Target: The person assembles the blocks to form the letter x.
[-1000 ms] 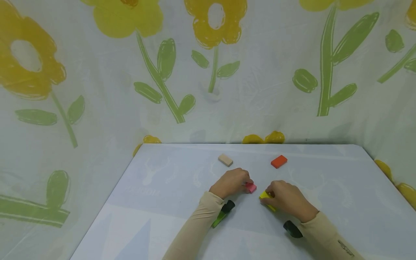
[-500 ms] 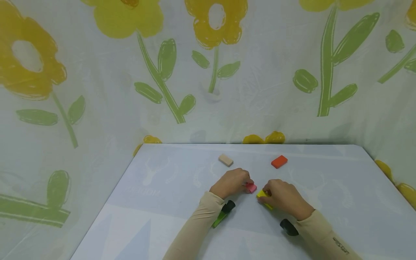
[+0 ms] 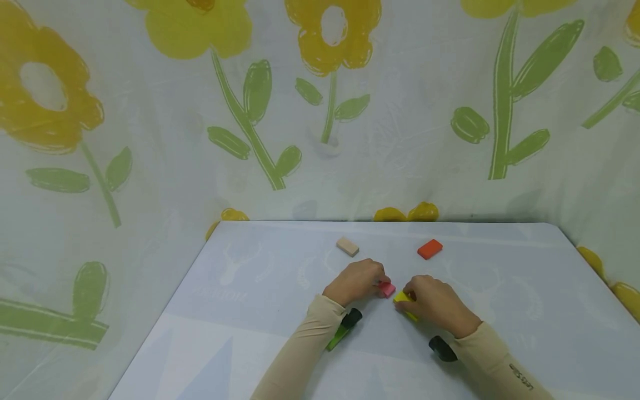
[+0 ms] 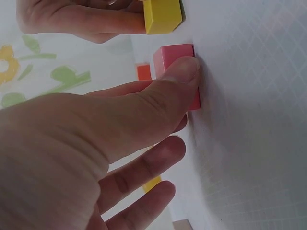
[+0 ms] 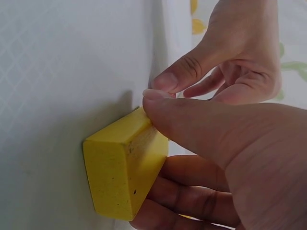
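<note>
Near the middle of the table, my left hand point(image 3: 356, 281) pinches a pink block point(image 3: 386, 289) between thumb and fingers. In the left wrist view the thumb presses the near face of that pink block point(image 4: 173, 53), which lies on the tabletop. Just to the right, my right hand point(image 3: 440, 303) grips a yellow block point(image 3: 404, 298), thumb on one side and fingers on the other. The right wrist view shows one end of this yellow block point(image 5: 108, 179) jutting out from the fingers. A small gap separates the two blocks.
Farther back on the white table point(image 3: 240, 328) lie a beige wooden block point(image 3: 347, 246) and an orange-red block point(image 3: 430, 249). A green block point(image 3: 337, 337) sits under the left wrist, partly hidden by the black wrist camera point(image 3: 352, 318). A flower-printed curtain point(image 3: 390, 166) hangs behind the table.
My right hand has shifted slightly left and back with the yellow block, bringing it closer to the pink one. The left hand stays in place.
</note>
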Available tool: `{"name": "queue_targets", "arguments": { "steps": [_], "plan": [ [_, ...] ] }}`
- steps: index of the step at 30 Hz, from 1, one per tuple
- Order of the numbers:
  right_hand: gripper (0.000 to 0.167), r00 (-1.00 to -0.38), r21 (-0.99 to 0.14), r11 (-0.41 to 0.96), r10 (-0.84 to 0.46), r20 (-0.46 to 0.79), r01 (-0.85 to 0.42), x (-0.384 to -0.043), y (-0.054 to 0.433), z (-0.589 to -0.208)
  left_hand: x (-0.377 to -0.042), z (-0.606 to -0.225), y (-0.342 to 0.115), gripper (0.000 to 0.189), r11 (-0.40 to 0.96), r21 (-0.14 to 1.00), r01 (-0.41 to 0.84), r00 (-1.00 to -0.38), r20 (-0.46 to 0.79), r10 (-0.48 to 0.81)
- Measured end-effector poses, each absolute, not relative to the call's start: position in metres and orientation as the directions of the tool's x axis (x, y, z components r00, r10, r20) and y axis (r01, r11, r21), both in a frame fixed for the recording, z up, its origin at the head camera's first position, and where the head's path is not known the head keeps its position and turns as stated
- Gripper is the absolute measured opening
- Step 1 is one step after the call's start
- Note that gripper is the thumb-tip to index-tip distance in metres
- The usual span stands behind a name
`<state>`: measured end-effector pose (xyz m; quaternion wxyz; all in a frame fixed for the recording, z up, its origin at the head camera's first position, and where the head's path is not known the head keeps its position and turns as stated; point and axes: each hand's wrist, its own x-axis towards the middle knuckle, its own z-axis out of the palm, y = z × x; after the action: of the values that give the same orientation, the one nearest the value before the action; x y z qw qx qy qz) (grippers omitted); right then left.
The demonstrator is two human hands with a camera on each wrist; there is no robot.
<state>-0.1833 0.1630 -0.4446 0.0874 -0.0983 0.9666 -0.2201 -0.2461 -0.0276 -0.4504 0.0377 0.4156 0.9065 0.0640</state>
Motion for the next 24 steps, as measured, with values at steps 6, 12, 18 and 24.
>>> {"name": "queue_targets", "arguments": {
  "steps": [6, 12, 18, 24],
  "plan": [
    [0.031, -0.964, -0.452, 0.882, -0.223, -0.144, -0.137, -0.1845, 0.1607, -0.445, -0.246, -0.4499, -0.0282, 0.025, 0.642, 0.152, 0.752, -0.648, -0.012, 0.762],
    [0.031, -0.963, -0.459, 0.88, -0.215, -0.164, -0.118, -0.1857, 0.16, -0.4454, -0.2456, -0.4495, -0.0281, 0.024, 0.636, 0.148, 0.757, -0.642, -0.012, 0.767],
    [0.032, -0.962, -0.457, 0.882, -0.213, -0.171, -0.114, -0.1863, 0.1596, -0.4443, -0.2449, -0.4485, -0.0284, 0.024, 0.631, 0.155, 0.76, -0.638, -0.004, 0.77],
    [0.032, -0.959, -0.452, 0.886, -0.21, -0.192, -0.103, -0.188, 0.1579, -0.4437, -0.2446, -0.4478, -0.0291, 0.024, 0.632, 0.155, 0.76, -0.639, 0.0, 0.769]
  ]
}}
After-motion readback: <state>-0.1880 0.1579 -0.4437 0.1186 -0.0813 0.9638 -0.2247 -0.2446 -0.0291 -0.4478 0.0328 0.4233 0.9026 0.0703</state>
